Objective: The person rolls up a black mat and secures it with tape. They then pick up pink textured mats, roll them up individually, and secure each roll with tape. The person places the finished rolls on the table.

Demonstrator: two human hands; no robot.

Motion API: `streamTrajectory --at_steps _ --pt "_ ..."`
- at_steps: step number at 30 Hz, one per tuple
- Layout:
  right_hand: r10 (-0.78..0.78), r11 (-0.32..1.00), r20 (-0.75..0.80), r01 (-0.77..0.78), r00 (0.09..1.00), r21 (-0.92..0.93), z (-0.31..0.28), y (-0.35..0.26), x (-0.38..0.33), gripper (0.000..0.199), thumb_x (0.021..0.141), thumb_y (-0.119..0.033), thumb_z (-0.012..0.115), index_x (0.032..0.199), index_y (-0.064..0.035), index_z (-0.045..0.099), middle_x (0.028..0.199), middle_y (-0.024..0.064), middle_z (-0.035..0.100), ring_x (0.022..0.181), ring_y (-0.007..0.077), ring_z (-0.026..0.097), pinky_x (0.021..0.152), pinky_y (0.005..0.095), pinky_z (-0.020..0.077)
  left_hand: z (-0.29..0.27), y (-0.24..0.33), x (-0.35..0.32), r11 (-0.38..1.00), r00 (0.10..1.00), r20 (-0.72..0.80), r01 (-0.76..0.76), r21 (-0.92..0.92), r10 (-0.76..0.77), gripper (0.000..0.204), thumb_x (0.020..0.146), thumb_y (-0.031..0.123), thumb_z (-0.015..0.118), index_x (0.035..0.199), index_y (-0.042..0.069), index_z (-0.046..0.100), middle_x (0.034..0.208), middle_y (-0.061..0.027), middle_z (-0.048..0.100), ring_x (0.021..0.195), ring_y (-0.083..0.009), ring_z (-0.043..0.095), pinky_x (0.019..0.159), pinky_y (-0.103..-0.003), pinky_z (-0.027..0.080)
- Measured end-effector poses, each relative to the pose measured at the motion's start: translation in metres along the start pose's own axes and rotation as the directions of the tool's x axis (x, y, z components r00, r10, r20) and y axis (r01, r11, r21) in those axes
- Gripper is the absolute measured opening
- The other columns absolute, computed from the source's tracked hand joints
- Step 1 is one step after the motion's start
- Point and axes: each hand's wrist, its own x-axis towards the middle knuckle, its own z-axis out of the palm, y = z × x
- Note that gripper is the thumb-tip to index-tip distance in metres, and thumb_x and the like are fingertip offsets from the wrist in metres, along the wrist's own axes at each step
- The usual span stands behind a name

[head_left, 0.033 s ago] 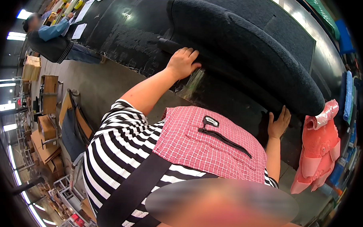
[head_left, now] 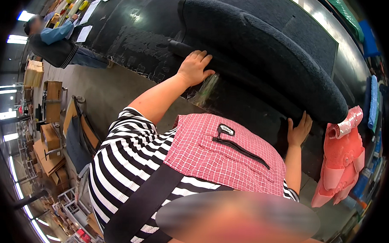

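Head view. Both palms flat, fingers spread, nothing pinched: left hand (head_left: 195,66) pressed on the near edge of the long dark grey carpeted moulded panel (head_left: 265,59), right hand (head_left: 298,130) flat against the same panel's lower edge near its far end. Panel lying across the glossy black work table (head_left: 133,38), overhanging toward the body. Crumpled clear plastic film (head_left: 206,88) just under the left wrist. Pink plastic moulded part (head_left: 341,163) hanging just beside the right hand.

Risks, judged: open-palm contact only, so possible slip on the fuzzy surface; film snagging; elbow knocking the pink part.
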Motion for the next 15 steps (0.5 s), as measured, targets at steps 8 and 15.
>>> streamTrajectory --at_steps 8,15 --pt "0.206 0.977 0.414 -0.208 0.886 -0.041 -0.006 0.013 0.091 0.092 0.062 -0.06 0.09 0.128 -0.0016 0.064 0.119 0.0188 0.07 0.115 0.0376 0.065 0.1 0.0471 0.0501 0.006 -0.039 0.079 0.999 0.934 0.356 -0.004 0.052 -0.015 0.091 0.069 0.057 0.087 0.14 0.009 0.058 0.146 -0.0198 0.054 0.144 -0.0415 0.041 0.122 -0.052 0.029" --pt "0.125 0.988 0.403 -0.149 0.907 0.029 -0.013 0.017 0.067 0.077 0.067 -0.068 0.082 0.114 -0.0094 0.068 0.11 0.0153 0.071 0.107 0.0377 0.066 0.098 0.0462 0.0493 -0.007 -0.039 0.078 0.985 0.929 0.34 -0.108 -0.132 0.148 0.064 0.067 0.036 0.09 0.118 0.006 0.065 0.117 -0.0179 0.066 0.113 -0.0402 0.06 0.097 -0.048 0.049"
